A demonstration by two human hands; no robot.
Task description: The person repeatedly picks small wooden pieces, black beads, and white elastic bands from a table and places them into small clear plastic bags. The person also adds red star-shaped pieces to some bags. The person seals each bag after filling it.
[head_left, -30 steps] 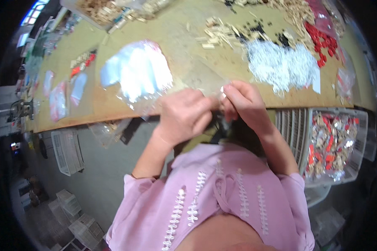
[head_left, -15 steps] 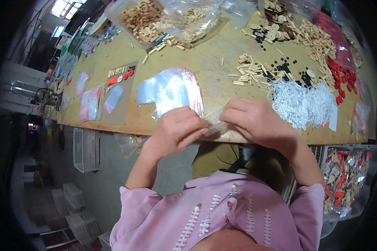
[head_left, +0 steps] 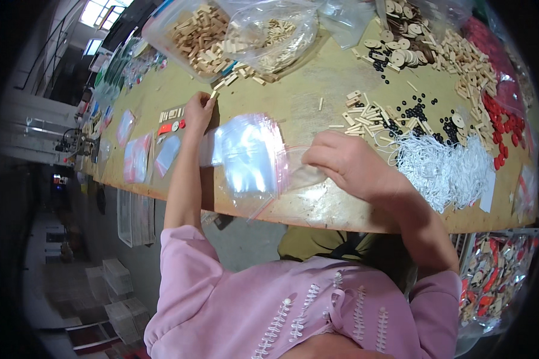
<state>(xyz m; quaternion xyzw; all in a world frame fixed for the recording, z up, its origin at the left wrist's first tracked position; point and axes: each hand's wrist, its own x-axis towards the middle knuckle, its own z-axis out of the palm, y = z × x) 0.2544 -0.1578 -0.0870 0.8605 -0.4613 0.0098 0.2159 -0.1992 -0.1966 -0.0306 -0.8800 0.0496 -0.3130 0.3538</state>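
Fingers of the left hand (head_left: 199, 112) are narrow at a small wooden block (head_left: 214, 94) near the tub (head_left: 163, 50); whether they grip it cannot be told. Those of the right hand (head_left: 348, 161) pinch a clear bag (head_left: 305, 174) over the surface (head_left: 269, 99), just beside the stacked bags (head_left: 245, 157).

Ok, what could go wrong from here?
The left hand is at a small wooden block near other loose blocks, so it might knock those astray. The right hand pinches a thin clear bag, which could crumple or slip free. The tangled white strings lie close by and might snag.
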